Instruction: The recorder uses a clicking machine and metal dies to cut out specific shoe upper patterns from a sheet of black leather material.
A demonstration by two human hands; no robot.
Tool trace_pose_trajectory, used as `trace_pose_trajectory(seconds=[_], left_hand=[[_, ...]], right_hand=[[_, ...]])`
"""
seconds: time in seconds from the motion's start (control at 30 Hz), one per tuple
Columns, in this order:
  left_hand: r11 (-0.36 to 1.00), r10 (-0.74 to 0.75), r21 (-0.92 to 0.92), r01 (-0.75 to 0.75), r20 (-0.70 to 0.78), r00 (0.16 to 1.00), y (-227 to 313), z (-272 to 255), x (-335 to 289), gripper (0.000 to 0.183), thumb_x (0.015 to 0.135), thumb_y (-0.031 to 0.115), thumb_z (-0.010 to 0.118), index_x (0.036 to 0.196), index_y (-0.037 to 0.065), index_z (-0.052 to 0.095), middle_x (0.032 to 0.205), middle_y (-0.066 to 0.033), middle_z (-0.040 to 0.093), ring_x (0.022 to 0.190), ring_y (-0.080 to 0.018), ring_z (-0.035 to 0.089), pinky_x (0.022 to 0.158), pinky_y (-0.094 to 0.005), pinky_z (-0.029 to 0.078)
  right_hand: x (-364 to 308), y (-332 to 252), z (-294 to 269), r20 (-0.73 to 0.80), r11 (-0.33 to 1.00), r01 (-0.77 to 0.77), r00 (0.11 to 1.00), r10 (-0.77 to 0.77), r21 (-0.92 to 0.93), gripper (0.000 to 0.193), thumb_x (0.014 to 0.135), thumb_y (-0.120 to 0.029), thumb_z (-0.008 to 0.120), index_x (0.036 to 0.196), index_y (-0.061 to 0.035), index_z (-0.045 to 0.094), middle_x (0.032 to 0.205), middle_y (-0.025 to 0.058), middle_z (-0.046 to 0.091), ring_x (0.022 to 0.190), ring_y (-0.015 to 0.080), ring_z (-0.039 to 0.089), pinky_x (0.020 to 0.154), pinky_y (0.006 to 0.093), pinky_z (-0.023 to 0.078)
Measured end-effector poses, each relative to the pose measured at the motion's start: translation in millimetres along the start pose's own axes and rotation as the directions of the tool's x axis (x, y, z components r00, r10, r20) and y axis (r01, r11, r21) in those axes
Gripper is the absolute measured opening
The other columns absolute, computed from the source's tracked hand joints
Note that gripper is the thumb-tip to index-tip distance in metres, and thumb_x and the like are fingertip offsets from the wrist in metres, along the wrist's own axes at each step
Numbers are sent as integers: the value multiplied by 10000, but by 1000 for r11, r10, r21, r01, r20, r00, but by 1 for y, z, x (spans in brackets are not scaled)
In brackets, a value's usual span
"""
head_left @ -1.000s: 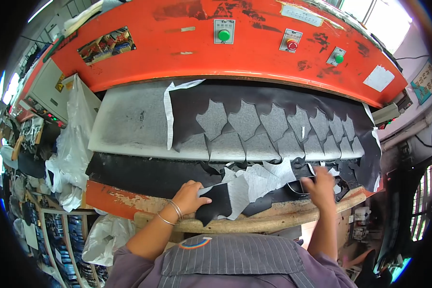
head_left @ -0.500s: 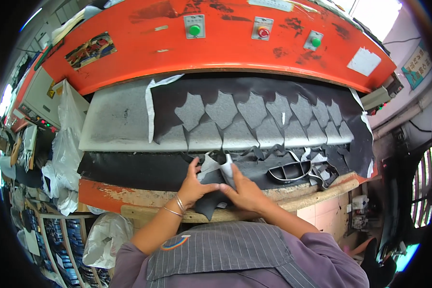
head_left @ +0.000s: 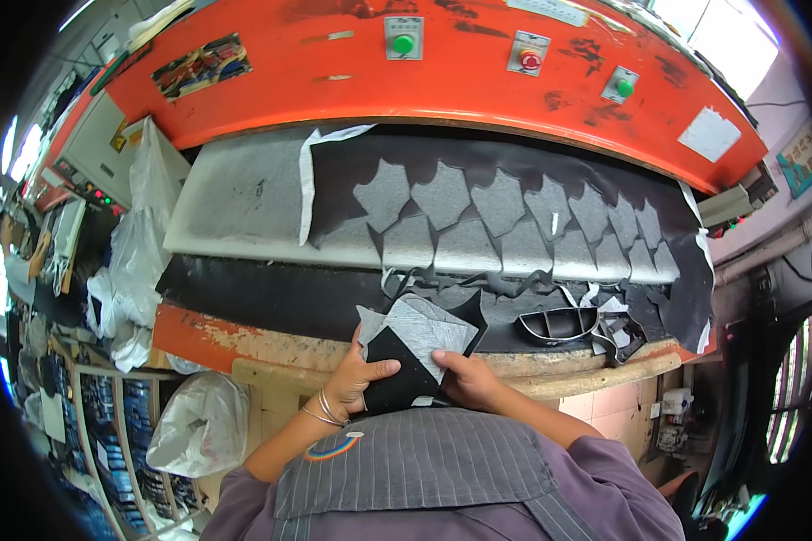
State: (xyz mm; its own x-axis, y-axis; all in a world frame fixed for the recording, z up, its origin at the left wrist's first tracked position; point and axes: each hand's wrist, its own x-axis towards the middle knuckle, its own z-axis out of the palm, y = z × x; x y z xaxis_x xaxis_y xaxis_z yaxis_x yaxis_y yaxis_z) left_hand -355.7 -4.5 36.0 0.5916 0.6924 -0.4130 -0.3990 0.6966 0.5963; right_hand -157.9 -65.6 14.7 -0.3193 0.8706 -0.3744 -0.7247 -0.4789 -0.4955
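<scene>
Both hands grip a small stack of cut pieces (head_left: 429, 329), held over the near edge of the bench (head_left: 271, 379), close in front of the striped apron (head_left: 415, 464). The left hand (head_left: 356, 380) clasps the stack's left side, its thumb lying across a black face; two bangles (head_left: 323, 412) circle that wrist. The right hand (head_left: 469, 380) pinches the right side, thumb pressed on a pale grey face; its other fingers are mostly hidden beneath. The pieces overlap at differing angles, black and grey surfaces both showing, with pointed corners jutting out at the top.

On the bench, to the right of the stack and apart from it, stands a divided frame (head_left: 558, 339), black and curved. A second frame (head_left: 624, 352) is just beside it, pale scraps (head_left: 612, 307) around it. Dark offcuts (head_left: 514, 288) trail along the mat (head_left: 244, 290) beyond the hands.

Farther back, a dark sheet (head_left: 334, 171) lies on a pale pad (head_left: 230, 198), which shows through a row of pointed gaps. Behind rises the orange press (head_left: 316, 99), bearing two green buttons (head_left: 403, 43) and a red button (head_left: 530, 60). A clear plastic bag (head_left: 149, 212) hangs at the left.
</scene>
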Motion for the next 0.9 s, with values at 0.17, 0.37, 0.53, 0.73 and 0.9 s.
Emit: trace_pose_trajectory(seconds=[0.17, 0.37, 0.53, 0.73, 0.9], left_hand=[[989, 103, -104, -101, 11, 995, 1, 6, -24, 615, 799, -50, 663, 1351, 15, 399, 1197, -163, 578, 1057, -282, 622, 907, -415, 540], [963, 232, -46, -265, -355, 906, -31, 15, -40, 279, 817, 24, 699, 1053, -92, 605, 965, -139, 669, 804, -209, 675, 710, -328, 570], [772, 457, -170, -612, -521, 721, -35, 19, -55, 304, 806, 43, 713, 1074, -69, 620, 976, -127, 674, 830, -211, 675, 746, -344, 564], [393, 578, -345, -853, -628, 520, -77, 27, -86, 363, 811, 83, 721, 1137, -24, 604, 1015, -129, 679, 880, -242, 679, 791, -397, 555], [127, 578, -176, -976, -787, 217, -128, 44, -181, 450, 840, 112, 709, 1224, -41, 532, 1108, -146, 643, 940, -253, 658, 834, -424, 546]], right_hand=[[-1, -11, 34, -73, 773, -28, 997, -23, -634, 416, 964, -303, 539, 1194, 41, 581, 1140, 110, 622, 1068, 178, 559, 930, 317, 436], [21, -4, -4, -40, 654, -27, 999, -6, -756, 435, 1014, -323, 432, 1289, 10, 484, 1187, 96, 586, 1103, 190, 530, 968, 315, 402], [-1, -36, -12, 255, 310, 206, 959, 123, -928, 443, 987, -291, 465, 1332, -15, 443, 1183, 144, 584, 1091, 222, 547, 992, 336, 376], [-22, -73, -28, 515, -168, 584, 793, 325, -794, 577, 782, -176, 729, 1266, 29, 490, 1246, 203, 531, 1114, 295, 542, 954, 374, 421], [28, -147, -110, 587, -149, 696, 684, 433, -702, 572, 755, -108, 743, 1255, 16, 496, 1207, 165, 552, 1094, 254, 550, 945, 353, 429]])
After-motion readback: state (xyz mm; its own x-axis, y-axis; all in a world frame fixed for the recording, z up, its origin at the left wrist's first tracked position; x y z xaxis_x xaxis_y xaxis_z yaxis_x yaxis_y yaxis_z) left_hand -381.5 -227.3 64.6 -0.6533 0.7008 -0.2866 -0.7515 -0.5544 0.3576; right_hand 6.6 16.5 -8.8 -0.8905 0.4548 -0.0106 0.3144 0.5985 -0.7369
